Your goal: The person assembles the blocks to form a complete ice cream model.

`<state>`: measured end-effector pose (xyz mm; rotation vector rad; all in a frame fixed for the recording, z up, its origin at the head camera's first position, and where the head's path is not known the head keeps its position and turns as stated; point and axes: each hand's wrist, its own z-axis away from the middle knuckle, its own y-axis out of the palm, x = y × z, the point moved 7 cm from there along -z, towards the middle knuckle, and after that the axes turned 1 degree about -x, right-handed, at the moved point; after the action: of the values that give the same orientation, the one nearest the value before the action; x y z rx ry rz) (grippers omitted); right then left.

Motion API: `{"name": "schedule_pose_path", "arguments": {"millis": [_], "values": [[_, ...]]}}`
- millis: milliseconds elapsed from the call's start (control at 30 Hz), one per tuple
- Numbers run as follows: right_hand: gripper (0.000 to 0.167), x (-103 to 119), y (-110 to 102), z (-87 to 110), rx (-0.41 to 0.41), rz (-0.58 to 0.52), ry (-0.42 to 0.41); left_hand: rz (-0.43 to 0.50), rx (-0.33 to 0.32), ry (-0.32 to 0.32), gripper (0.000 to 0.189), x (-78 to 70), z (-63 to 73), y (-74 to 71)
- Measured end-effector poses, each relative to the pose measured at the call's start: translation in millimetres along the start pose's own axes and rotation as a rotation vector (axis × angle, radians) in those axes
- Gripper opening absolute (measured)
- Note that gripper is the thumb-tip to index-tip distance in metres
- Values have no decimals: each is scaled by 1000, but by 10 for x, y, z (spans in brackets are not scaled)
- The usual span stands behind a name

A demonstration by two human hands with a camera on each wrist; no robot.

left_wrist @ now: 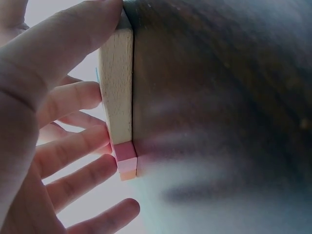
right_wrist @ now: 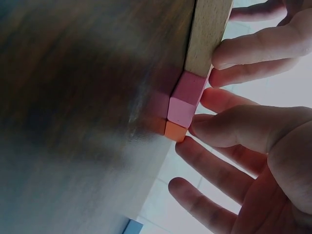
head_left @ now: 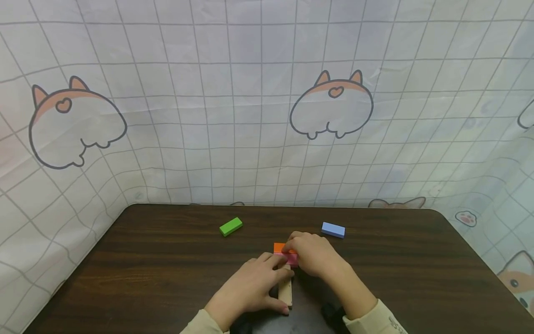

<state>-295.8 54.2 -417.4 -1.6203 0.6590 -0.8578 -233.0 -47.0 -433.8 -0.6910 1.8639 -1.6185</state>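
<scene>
A pale wooden block [head_left: 285,292] lies lengthwise on the table, its far end against a pink block [head_left: 293,260]. Beyond the pink one, an orange block [head_left: 278,247] lies flush in the same row. My left hand [head_left: 258,284] spreads over the wooden block, thumb touching its near end and extended fingers resting along the top and by the pink block. From the right, my right hand [head_left: 314,254] touches the pink and orange blocks with its fingertips. In the right wrist view its thumb [right_wrist: 214,129] lies against the pink block, fingers fairly straight.
Farther back on the dark wooden table [head_left: 167,260], a green block [head_left: 231,226] lies to the left and a blue block [head_left: 333,229] to the right. Behind the table hangs a white gridded curtain [head_left: 233,116] with cartoon animals.
</scene>
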Motion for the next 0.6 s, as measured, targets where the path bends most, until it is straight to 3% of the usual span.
{"name": "schedule_pose_path", "arguments": {"millis": [200, 333, 467, 600], "values": [[21, 7, -7, 5, -3, -11, -14, 10, -47, 17, 72, 18, 20, -44], [19, 10, -26, 14, -15, -20, -30, 28, -107, -6, 60, 117, 34, -157], [18, 27, -70, 12, -39, -20, -47, 14, -173, -84, 42, 327, 84, -294], [17, 68, -108, 7, -48, -22, -64, 30, -230, -192, 38, 623, 190, -390]]}}
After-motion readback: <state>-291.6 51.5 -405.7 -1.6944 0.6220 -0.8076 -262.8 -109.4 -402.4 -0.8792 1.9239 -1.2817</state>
